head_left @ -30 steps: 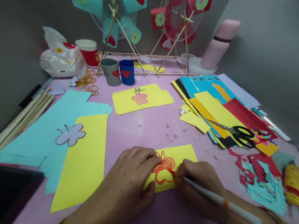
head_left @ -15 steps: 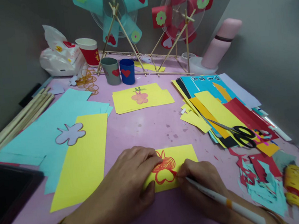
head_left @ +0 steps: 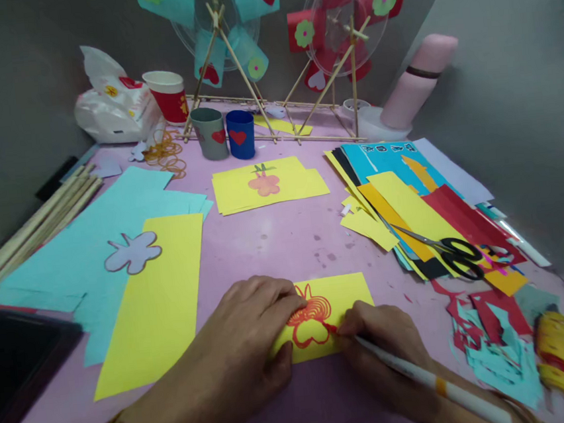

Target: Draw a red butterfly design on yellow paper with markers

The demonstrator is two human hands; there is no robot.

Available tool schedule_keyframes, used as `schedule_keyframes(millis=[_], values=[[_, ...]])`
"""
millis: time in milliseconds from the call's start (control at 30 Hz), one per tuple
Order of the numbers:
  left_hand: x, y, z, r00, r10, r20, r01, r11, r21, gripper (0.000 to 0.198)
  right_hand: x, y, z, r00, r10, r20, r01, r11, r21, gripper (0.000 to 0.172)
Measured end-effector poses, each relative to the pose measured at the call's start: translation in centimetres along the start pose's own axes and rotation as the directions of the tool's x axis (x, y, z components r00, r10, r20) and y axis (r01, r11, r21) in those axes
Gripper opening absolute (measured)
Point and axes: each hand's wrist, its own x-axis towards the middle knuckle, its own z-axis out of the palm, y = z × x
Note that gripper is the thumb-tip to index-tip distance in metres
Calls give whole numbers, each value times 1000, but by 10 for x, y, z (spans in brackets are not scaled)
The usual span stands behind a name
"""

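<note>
My left hand [head_left: 258,330] rests over the left part of a yellow paper card [head_left: 352,291], fingers bent together and thumb at its lower edge, holding it down on the table. A butterfly outline [head_left: 309,318] in red ink, with curved lines filling its upper wings, shows on the card; its left side is partly under my fingers. My right hand [head_left: 382,351] is closed around a white marker [head_left: 410,372] with an orange band. The marker's red tip meets the lower right wing.
Left lie a lavender butterfly cutout [head_left: 134,252], yellow paper [head_left: 166,302] and a dark tablet-like object [head_left: 23,376]. Scissors [head_left: 439,246] rest on coloured sheets at right, near paper scraps [head_left: 499,350]. Cups [head_left: 209,135], two paper windmills [head_left: 216,21] and a pink bottle [head_left: 417,85] stand behind.
My right hand and the marker have shifted very slightly along the lower right wing, the marker's rear end swinging a little rightward and down. My left hand and the card have stayed put.
</note>
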Motion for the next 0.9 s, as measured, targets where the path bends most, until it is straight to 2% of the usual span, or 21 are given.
schedule_keyframes(millis=[133, 300, 467, 633, 900], values=[[1, 0, 0, 1000, -13, 0, 13, 1000, 0, 41, -4, 2, -1, 992, 126, -2, -124, 980, 157, 16], [2, -1, 1, 1000, -4, -2, 4, 1000, -1, 41, 0, 1, 0, 1000, 7, -10, -6, 999, 45, 17], [0, -2, 2, 1000, 9, -20, -9, 1000, 4, 42, 0, 2, 1, 1000, -10, -2, 10, 999, -35, 16], [0, -2, 3, 1000, 10, -15, -10, 1000, 2, 42, -1, 3, 1, 999, 4, 33, -2, 999, -54, 17], [1, -3, 3, 1000, 15, -19, -15, 1000, 6, 42, 0, 1, 0, 998, -57, 24, 58, 998, -31, 17]])
